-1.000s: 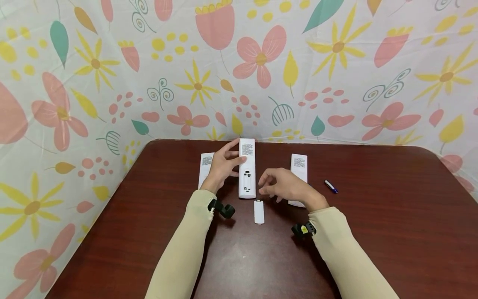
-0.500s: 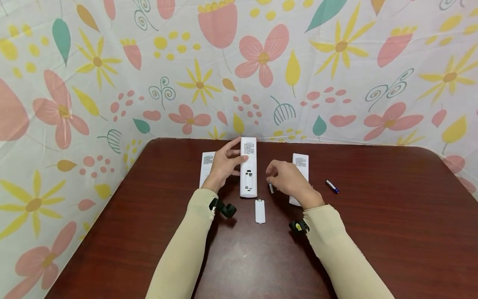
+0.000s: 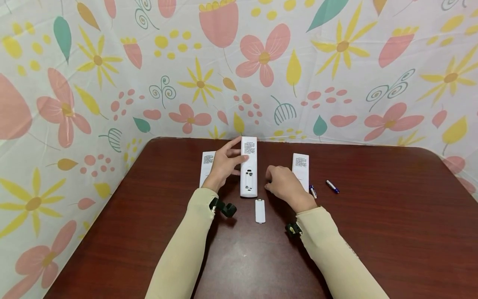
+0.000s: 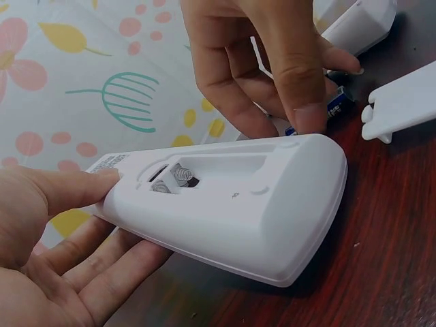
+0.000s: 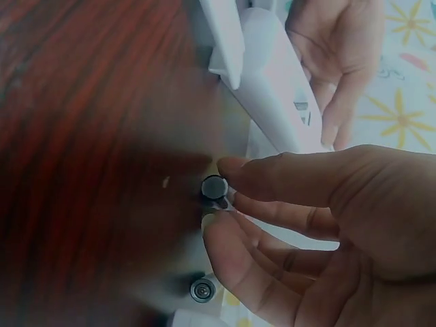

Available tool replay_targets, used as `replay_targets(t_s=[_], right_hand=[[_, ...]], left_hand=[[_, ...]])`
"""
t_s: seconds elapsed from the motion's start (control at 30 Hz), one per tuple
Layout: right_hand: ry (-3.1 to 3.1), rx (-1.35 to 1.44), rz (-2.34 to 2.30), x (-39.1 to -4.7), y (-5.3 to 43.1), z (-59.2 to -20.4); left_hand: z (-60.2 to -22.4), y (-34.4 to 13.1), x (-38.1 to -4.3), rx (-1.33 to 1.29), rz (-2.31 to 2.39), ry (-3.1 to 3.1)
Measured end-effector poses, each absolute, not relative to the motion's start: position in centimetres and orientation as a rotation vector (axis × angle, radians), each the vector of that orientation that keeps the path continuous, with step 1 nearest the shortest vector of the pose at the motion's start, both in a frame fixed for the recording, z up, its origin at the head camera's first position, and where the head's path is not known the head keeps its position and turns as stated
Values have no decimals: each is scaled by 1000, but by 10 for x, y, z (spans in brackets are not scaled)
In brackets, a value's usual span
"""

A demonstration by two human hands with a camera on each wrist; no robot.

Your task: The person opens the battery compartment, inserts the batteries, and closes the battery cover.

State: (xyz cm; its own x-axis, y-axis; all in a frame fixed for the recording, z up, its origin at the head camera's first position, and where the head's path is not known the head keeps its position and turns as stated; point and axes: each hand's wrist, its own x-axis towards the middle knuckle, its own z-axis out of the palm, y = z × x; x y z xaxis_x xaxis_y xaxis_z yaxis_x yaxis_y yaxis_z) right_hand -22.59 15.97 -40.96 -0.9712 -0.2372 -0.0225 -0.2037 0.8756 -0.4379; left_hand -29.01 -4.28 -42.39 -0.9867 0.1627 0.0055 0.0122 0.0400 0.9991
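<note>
My left hand (image 3: 224,164) holds a white remote control (image 3: 249,166), its thumb over the back and its fingers beneath. The back faces up with the battery bay (image 4: 211,174) uncovered; metal springs show inside it. Right of the remote, my right hand (image 3: 285,185) is low over the table. In the right wrist view its thumb and forefinger pinch a small battery (image 5: 214,187), seen end-on. The head view hides that battery behind the hand. A loose white battery cover (image 3: 260,211) lies just below the remote's near end.
A second white remote (image 3: 206,166) lies partly behind my left hand, and a third remote (image 3: 301,166) beyond my right hand. Two batteries lie on the right: one battery (image 3: 313,191) beside the third remote, another battery (image 3: 332,187) farther right. A patterned cloth (image 3: 239,83) hangs behind the table.
My right hand moved back and right, then lowered again over the battery, which showed below its fingers half a second ago. The battery beside the third remote came into view. My left hand kept its hold.
</note>
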Motion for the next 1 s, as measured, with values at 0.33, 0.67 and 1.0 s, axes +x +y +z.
replay_targets(t_s=[0.33, 0.67, 1.0], right_hand=[[2960, -365, -682, -224, 157, -410], [2932, -320, -824, -223, 158, -410], [2876, -287, -1253, -222, 160, -406]], left_hand=[[-423, -42, -289, 175, 2081, 2190], [-422, -44, -289, 181, 2073, 2200], [-422, -44, -289, 184, 2082, 2194]])
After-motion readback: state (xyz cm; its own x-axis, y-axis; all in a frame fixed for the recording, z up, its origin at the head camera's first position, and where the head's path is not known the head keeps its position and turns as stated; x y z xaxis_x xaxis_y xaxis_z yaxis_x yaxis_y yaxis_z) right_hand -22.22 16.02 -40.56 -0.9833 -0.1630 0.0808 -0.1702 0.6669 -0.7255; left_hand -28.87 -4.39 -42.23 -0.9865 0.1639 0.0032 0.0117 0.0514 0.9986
